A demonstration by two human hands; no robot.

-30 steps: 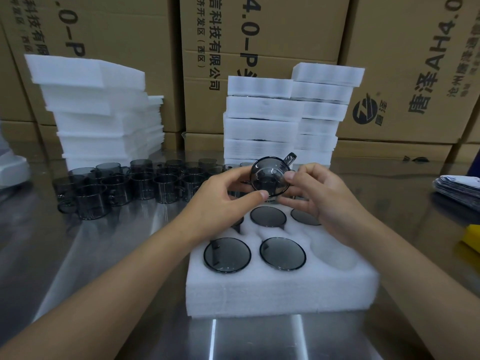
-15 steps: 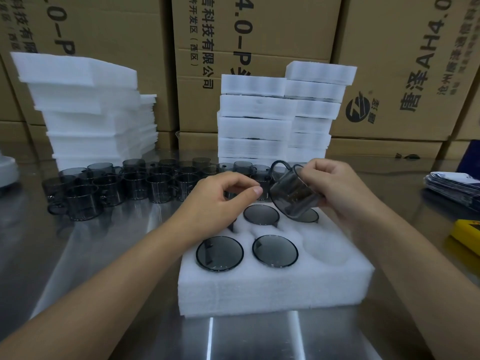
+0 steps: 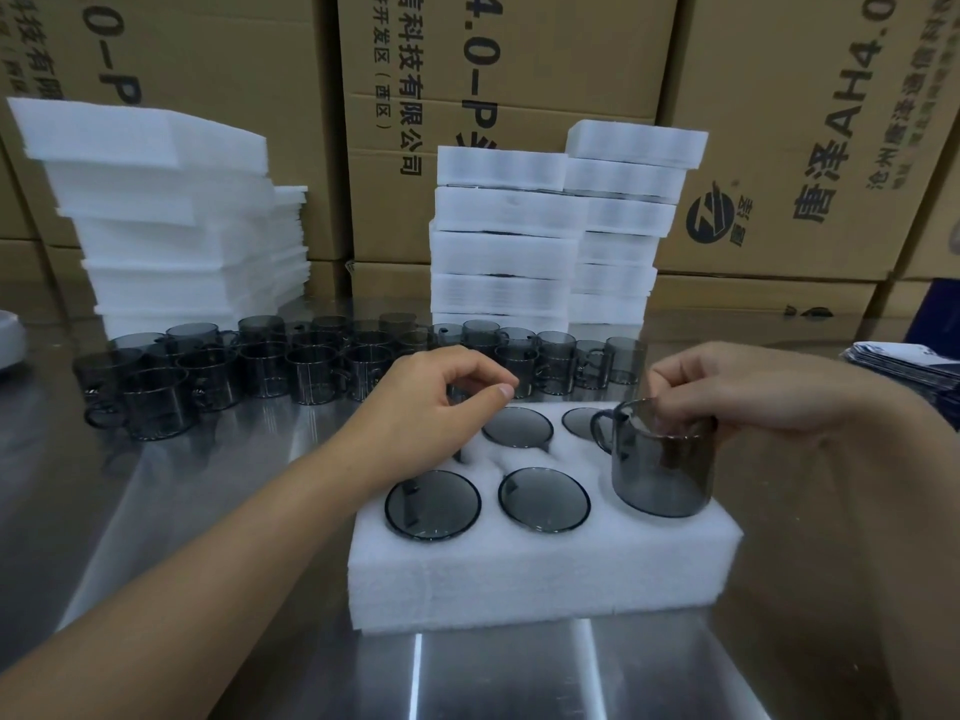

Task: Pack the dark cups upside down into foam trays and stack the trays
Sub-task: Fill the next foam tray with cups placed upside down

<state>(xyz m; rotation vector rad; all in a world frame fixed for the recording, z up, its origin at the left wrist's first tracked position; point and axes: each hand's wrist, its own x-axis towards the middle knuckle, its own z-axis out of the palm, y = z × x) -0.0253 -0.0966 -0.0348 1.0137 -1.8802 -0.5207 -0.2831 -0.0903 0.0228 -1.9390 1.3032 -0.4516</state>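
Brown cardboard cartons (image 3: pixel 519 70) printed in black wall off the back of a stainless steel table (image 3: pixel 208 511) where a person packs glassware. A dark, smoke-tinted transparent cup with a side handle (image 3: pixel 660 470) sits in the near-right pocket of a white six-pocket foam tray (image 3: pixel 519 579). Its long axis is vertical, its lower end is just inside the foam, and most of its wall stands above the tray's top face. Which end is up is hard to read through the tint.

The right hand (image 3: pixel 753 387) is directly above the cup, fingers curled over and pinching its upper edge, with the handle pointing toward the tray's middle. The left hand (image 3: pixel 431 402) hovers over the tray's far-left corner, fingers loosely curled around nothing. It is well apart from the cup and hides most of that pocket. Four round dark cup bases (image 3: pixel 544 498) lie flush in the tray's other visible pockets.

With the right hand on the cup's axis, seating it looks like a straight downward press, and this seems the tray's last visible gap. Beyond the tray's far edge stands a crowd of loose dark cups (image 3: pixel 311 366), and behind them stacked white foam trays (image 3: pixel 504 252). A pile of white foam sheets (image 3: pixel 171 210) is at the tray's far left, and a sheaf of printed papers (image 3: pixel 909 361) at its far right.
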